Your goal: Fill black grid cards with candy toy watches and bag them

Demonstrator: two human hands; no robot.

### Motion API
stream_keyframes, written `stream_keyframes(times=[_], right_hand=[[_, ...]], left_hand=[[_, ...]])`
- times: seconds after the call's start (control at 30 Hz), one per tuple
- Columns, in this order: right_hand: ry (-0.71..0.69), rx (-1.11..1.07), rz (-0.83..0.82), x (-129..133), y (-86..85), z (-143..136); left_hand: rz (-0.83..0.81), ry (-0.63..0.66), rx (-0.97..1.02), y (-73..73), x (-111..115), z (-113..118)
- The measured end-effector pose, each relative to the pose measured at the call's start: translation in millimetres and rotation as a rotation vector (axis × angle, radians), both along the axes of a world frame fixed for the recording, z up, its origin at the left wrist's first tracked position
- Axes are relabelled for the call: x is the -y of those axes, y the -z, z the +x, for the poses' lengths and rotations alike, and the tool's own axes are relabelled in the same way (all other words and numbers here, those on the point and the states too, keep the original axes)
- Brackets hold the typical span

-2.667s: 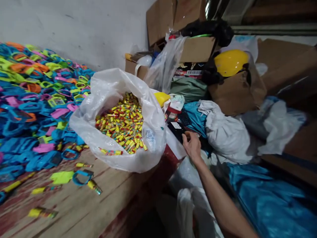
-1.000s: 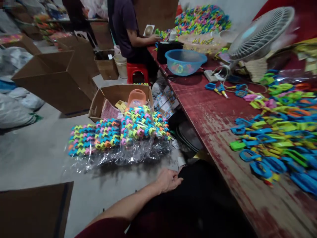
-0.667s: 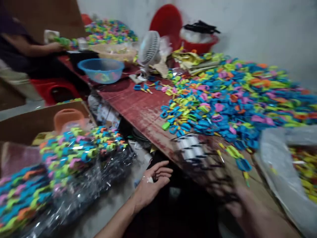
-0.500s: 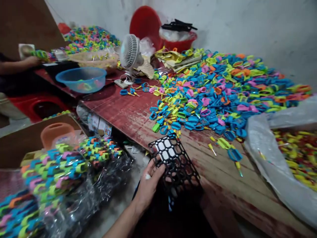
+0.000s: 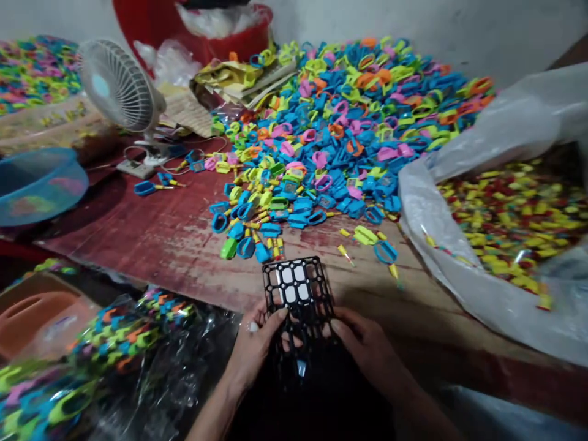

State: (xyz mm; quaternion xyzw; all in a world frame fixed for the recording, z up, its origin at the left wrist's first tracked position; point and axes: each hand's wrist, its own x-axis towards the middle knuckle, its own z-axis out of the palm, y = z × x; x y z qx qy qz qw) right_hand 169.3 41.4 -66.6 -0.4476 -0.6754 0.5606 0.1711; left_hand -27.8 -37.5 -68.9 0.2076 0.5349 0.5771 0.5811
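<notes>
A black plastic lattice tray (image 5: 316, 284) with rows of openings is held in front of me, over my lap at the table's near edge. My left hand (image 5: 257, 338) is closed on its left side, thumb on top and fingers underneath; something white shows on that hand's finger. My right hand (image 5: 361, 335) pinches the right edge. Through the upper openings a flat white piece (image 5: 294, 285) shows. The lower part of the lattice is lost against dark clothing. Just beyond it lie small blue loop-shaped plastic pieces (image 5: 245, 247) with yellow ends.
A big heap of coloured plastic pieces (image 5: 331, 141) covers the back of the red table (image 5: 151, 239). At right lies a white sack (image 5: 422, 202) of small yellow and red parts (image 5: 514, 208). A fan (image 5: 119, 86), a blue basin (image 5: 37, 184) and bagged pieces (image 5: 114, 337) are at left.
My view has swung to the right. My right hand has come up and taken hold of the lattice tray's right edge. The tray now sits straighter, with my left hand still on it.
</notes>
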Motion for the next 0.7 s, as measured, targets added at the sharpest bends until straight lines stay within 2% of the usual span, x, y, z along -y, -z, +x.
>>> stream_keyframes(times=[0.1,0.27,0.37,0.43,0.53,0.63,0.7], right_hand=[[-0.025,-0.047,0.003,-5.2,-0.2,-5.0],[0.033,-0.047,0.033,-12.4,7.0,-4.2],[0.114,0.000,0.020,-25.4,13.5,6.3],[0.133,0.089,0.060,-36.3,18.1,15.4],[0.110,0.242,0.225,-50.2,26.1,24.3],[0.152,0.356,0.566,-57.0,31.6,22.5],[0.157,0.407,0.786,-57.2,29.1,15.5]], left_hand=[[-0.021,0.036,-0.009,1.7,-14.7,0.6],[-0.075,0.112,-0.039,5.7,-28.6,-7.7],[-0.094,0.088,-0.213,5.9,-30.4,-16.0],[-0.036,0.061,-0.329,5.6,-29.6,-21.2],[0.134,0.090,-0.328,5.3,-26.4,-26.8],[0.249,0.115,-0.304,5.9,-22.7,-29.4],[0.276,0.131,-0.297,6.4,-20.4,-30.3]])
